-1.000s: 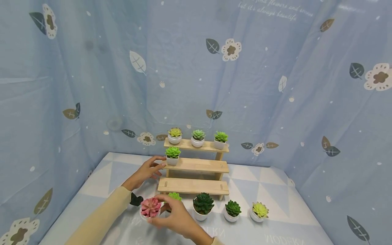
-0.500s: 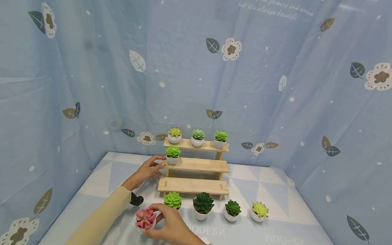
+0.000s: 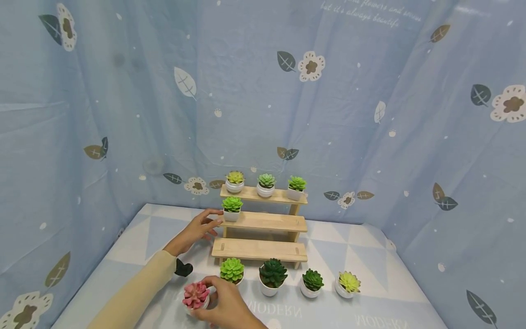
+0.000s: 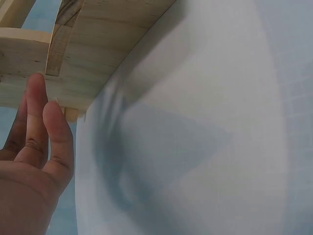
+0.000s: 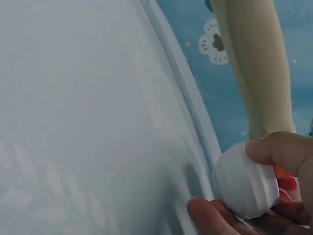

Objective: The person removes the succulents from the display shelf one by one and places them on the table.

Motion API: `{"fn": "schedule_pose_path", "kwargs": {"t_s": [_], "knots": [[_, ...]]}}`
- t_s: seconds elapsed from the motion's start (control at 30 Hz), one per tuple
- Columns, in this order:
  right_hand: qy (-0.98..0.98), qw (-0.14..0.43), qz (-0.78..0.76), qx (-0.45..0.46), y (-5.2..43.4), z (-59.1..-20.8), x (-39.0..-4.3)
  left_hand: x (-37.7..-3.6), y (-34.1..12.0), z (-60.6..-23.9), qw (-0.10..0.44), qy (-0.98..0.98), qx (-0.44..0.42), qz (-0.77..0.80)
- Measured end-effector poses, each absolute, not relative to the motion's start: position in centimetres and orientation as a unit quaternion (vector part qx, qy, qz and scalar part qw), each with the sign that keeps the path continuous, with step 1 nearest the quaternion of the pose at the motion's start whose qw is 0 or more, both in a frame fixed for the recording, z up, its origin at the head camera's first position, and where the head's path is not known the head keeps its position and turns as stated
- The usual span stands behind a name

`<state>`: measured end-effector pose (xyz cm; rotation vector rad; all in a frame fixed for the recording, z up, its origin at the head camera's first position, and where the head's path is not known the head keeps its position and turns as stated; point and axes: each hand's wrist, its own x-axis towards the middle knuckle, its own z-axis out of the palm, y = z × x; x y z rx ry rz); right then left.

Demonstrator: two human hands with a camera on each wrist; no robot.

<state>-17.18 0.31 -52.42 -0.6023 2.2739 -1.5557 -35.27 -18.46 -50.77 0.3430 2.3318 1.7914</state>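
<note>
My right hand (image 3: 228,304) grips the pink succulent pot (image 3: 195,297) at the table's front left, beside the bright green succulent (image 3: 232,269). My left hand (image 3: 196,230), fingers relaxed, steadies the wooden stepped shelf (image 3: 263,222). Next, I judge, comes a level lift onto a free step.

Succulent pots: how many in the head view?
9. Top shelf holds three; middle shelf one, at its left end; four in a row on the table; right hand grips the pink one.
</note>
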Motion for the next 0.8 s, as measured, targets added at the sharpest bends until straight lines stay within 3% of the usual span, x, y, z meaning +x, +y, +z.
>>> {"fn": "schedule_pose_path", "kwargs": {"t_s": [0.8], "knots": [[0.813,0.150,-0.522,-0.209,-0.4,-53.7,-17.6,-35.2,-18.6,-50.8,0.093,0.784,0.121,0.602]]}}
